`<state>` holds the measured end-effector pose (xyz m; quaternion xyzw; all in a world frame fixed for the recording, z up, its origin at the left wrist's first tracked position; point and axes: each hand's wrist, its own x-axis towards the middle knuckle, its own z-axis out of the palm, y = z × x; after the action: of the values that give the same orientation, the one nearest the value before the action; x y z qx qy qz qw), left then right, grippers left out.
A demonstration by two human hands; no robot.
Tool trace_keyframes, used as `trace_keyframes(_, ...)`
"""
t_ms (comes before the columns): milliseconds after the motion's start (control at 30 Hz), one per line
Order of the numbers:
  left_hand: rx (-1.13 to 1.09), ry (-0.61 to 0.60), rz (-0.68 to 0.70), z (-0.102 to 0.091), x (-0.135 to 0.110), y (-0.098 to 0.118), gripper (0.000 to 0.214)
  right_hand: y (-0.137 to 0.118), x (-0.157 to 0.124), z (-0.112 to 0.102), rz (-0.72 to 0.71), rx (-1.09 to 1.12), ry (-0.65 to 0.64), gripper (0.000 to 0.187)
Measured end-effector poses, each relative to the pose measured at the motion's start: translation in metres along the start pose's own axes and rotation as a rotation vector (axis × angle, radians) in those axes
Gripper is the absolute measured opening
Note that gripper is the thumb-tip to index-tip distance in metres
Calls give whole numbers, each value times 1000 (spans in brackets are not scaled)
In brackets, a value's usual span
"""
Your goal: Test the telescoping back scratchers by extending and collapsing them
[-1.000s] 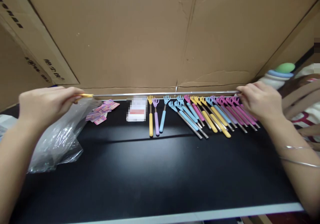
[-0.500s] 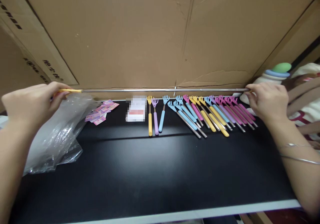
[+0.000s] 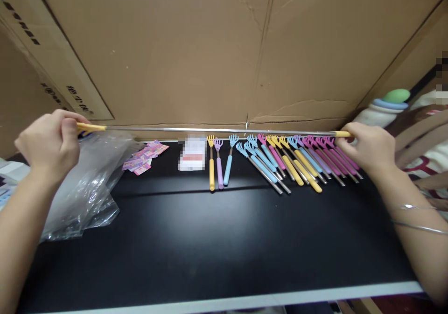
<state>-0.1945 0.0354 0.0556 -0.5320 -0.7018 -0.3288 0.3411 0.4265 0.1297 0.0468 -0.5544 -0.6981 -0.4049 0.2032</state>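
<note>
A telescopic back scratcher (image 3: 220, 130) with yellow ends is stretched out long and level above the back of the black table. My left hand (image 3: 52, 141) is closed round its yellow left end, hiding most of that part. At the other end, my right hand (image 3: 371, 148) grips the yellow grip, part of which shows beside the fingers. Below the rod lie a yellow back scratcher (image 3: 212, 167), a purple back scratcher (image 3: 219, 169) and a blue back scratcher (image 3: 229, 164). A row of several more back scratchers (image 3: 301, 164) in mixed colours lies to their right.
Clear plastic bags (image 3: 84, 197) lie on the left under my forearm. Small pink-purple cards (image 3: 145, 156) and a white packet with a blurred label (image 3: 192, 157) sit along the back. Cardboard (image 3: 192, 48) stands behind the black table (image 3: 217, 248). A green-topped container (image 3: 381, 111) is at right.
My right hand has shifted slightly along the back scratcher, so its yellow grip now shows. My left hand has turned, with the thumb more in view. The row on the table has stayed put.
</note>
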Motion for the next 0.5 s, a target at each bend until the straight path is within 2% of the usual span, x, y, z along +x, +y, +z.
trace_keyframes(133,-364,-62,-95,8,-3,9,27,-6,2,-5,-68,23,-35,27)
trace_keyframes(200,-448,-98,-118,11,-3,12,25,-8,2,-7,-69,26,-42,27)
trace_keyframes(333,-419,-79,-115,8,-2,16,24,-7,2,-7,19,21,-24,26)
trace_keyframes(500,-292,-43,-68,5,0,14,32,-4,2,-8,26,37,-3,24)
